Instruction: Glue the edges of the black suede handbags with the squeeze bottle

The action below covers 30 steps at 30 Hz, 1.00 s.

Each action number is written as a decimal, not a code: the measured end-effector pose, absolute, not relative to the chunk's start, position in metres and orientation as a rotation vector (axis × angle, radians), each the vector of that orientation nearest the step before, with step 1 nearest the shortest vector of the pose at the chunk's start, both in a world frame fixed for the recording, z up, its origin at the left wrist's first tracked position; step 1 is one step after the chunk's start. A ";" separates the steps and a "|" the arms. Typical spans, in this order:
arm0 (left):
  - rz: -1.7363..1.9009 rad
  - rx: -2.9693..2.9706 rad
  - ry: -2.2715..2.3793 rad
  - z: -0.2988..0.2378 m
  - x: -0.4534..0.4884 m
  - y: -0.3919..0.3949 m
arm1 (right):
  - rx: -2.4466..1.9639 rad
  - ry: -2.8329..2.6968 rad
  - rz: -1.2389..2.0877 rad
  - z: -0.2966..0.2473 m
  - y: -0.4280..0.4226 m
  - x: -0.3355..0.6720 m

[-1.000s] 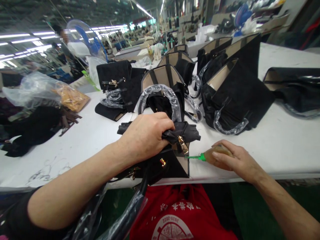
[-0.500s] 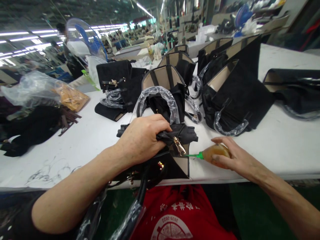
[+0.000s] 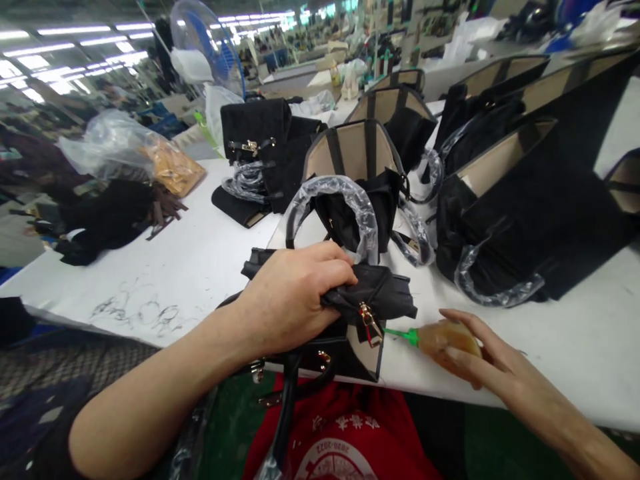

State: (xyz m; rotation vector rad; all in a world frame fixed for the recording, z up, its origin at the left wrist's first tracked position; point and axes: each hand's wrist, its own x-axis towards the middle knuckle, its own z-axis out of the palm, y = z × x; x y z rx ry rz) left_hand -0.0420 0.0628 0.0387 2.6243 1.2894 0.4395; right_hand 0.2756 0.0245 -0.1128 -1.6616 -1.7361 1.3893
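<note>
My left hand is closed over the folded top flap of a black handbag lying at the near edge of the white table. A gold clasp hangs from the flap just past my fingers. My right hand rests on the table, fingers curled around a small amber glue bottle. Its green nozzle points left and nearly touches the bag's side by the clasp.
Several black and beige handbags with plastic-wrapped handles stand behind. A larger black bag lies at the right. A clear plastic sack and dark scraps sit at the far left. A blue fan stands beyond the table.
The view has shifted left and closer. My right hand's fingers have loosened along the glue bottle. My left hand keeps its grip on the bag flap.
</note>
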 end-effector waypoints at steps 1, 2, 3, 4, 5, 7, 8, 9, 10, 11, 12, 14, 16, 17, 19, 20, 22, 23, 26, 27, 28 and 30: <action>0.427 2.617 1.290 0.038 -0.042 0.063 | -1.666 -1.762 1.395 -0.113 0.024 0.277; 0.416 2.609 1.291 0.038 -0.042 0.064 | -1.667 -1.796 1.396 -0.114 0.024 0.278; 0.406 2.603 1.296 0.038 -0.042 0.065 | -1.661 -1.831 1.389 -0.114 0.024 0.279; 0.396 2.600 1.302 0.038 -0.043 0.065 | -1.657 -1.863 1.371 -0.115 0.023 0.278; 0.385 2.602 1.308 0.038 -0.043 0.066 | -1.658 -1.888 1.348 -0.116 0.021 0.278; 0.352 2.618 1.309 0.039 -0.043 0.067 | -1.678 -1.909 1.287 -0.117 0.017 0.273; 0.337 2.628 1.301 0.039 -0.042 0.067 | -1.690 -1.912 1.240 -0.117 0.014 0.270; 0.323 2.639 1.292 0.040 -0.042 0.068 | -1.692 -1.922 1.181 -0.117 0.010 0.267; 0.315 2.649 1.282 0.040 -0.042 0.068 | -1.684 -1.935 1.102 -0.117 0.007 0.264; 0.310 2.658 1.278 0.040 -0.042 0.068 | -1.665 -1.952 1.010 -0.116 0.004 0.261; 0.307 2.668 1.277 0.041 -0.042 0.068 | -1.639 -1.972 0.915 -0.115 0.002 0.259; 0.304 2.687 1.284 0.041 -0.042 0.067 | -1.586 -2.019 0.765 -0.111 -0.001 0.256; 0.316 2.702 1.285 0.041 -0.044 0.067 | -1.551 -2.061 0.697 -0.108 -0.002 0.255; 0.324 2.705 1.281 0.040 -0.044 0.066 | -1.544 -2.075 0.695 -0.106 -0.001 0.255; 0.334 2.701 1.265 0.040 -0.046 0.066 | -1.534 -2.084 0.746 -0.104 0.002 0.255; 0.330 2.696 1.256 0.040 -0.046 0.066 | -1.531 -2.081 0.788 -0.102 0.003 0.254; 0.309 2.689 1.239 0.041 -0.047 0.066 | -1.521 -2.078 0.862 -0.099 0.005 0.252; 0.295 2.689 1.231 0.041 -0.047 0.066 | -1.508 -2.082 0.894 -0.097 0.005 0.251; 0.273 2.688 1.217 0.042 -0.049 0.065 | -1.468 -2.095 0.994 -0.091 0.003 0.248; 0.274 2.681 1.217 0.042 -0.049 0.065 | -1.456 -2.095 1.017 -0.089 0.001 0.248; 0.277 2.671 1.220 0.042 -0.050 0.065 | -1.450 -2.086 1.024 -0.089 0.000 0.248; 0.289 2.652 1.231 0.042 -0.051 0.064 | -1.458 -2.041 0.987 -0.090 -0.002 0.249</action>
